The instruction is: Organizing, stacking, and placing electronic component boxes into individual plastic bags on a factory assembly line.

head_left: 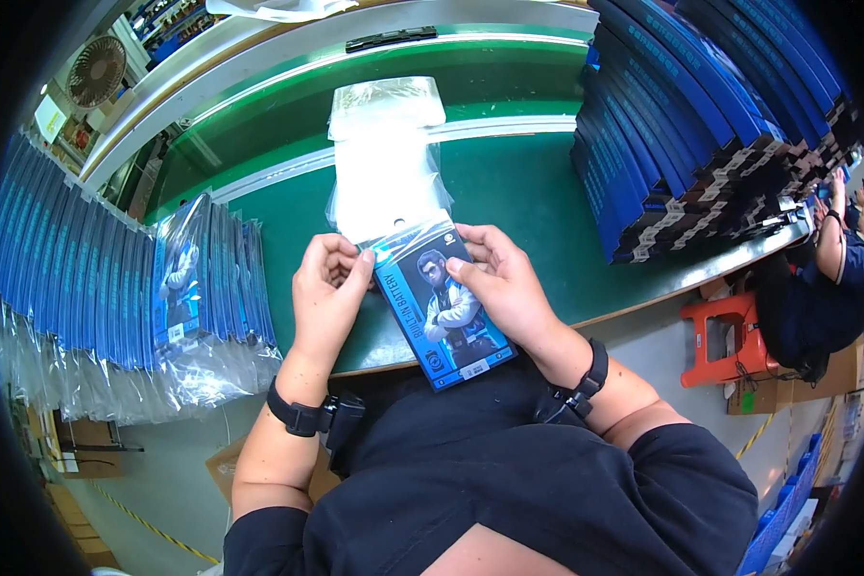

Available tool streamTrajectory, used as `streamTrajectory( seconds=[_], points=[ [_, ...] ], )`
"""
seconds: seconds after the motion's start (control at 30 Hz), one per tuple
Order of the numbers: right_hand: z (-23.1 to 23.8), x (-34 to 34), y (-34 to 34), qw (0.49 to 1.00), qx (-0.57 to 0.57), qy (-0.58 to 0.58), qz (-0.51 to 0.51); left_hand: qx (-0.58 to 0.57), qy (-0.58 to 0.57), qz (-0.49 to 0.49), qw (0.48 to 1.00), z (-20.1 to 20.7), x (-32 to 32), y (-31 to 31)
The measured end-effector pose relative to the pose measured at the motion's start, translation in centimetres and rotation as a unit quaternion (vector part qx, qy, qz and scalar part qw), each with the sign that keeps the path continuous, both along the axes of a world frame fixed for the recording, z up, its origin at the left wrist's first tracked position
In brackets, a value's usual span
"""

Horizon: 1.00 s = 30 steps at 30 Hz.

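Blue box (444, 305) is held at green tabletop (518, 192), fan (96, 72) beyond.

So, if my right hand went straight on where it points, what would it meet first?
Beyond the blue printed box it holds, your right hand would probably meet the pile of clear plastic sleeves, though depth is unclear.

Green bench (518, 182): clear plastic bags (386, 178) piled mid-surface, blue boxes (658, 120) ranked right, bagged blue boxes (77, 259) left
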State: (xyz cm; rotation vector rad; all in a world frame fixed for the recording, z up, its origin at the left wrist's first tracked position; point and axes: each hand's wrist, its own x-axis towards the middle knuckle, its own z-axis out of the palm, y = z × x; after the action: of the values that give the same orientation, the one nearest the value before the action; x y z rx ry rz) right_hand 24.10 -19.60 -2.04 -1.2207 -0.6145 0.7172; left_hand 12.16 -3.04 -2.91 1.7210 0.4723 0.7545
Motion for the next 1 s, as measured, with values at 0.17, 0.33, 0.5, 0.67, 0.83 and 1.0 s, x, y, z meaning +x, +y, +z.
streamTrajectory(
  seconds=[0.17, 0.33, 0.5, 0.67, 0.83, 1.0],
  points=[
    [-0.1, 0.0, 0.1, 1.000, 0.009, 0.011, -0.012, -0.193, 0.043, -0.039, 0.979, 0.3, 0.2, 0.5],
    [-0.5, -0.5, 0.1, 0.996, 0.041, 0.080, 0.028, -0.421, -0.055, -0.169, 0.890, 1.5, 1.2, -1.1],
    [-0.5, -0.3, 0.4, 0.996, 0.015, 0.082, 0.035, -0.466, -0.135, -0.192, 0.853, 1.7, 1.9, -1.9],
    [-0.6, -0.7, 0.3, 0.997, 0.046, 0.058, 0.020, -0.516, -0.100, -0.177, 0.832, 0.9, 1.5, -2.1],
    [-0.7, -0.9, 0.0, 0.998, 0.049, 0.024, 0.014, -0.536, -0.078, -0.125, 0.831, 0.6, 1.2, -2.8],
    [-1.7, -0.8, 0.0, 0.995, 0.035, 0.064, 0.070, -0.464, -0.113, -0.152, 0.865, 1.1, 1.0, -3.1]
  ],
)
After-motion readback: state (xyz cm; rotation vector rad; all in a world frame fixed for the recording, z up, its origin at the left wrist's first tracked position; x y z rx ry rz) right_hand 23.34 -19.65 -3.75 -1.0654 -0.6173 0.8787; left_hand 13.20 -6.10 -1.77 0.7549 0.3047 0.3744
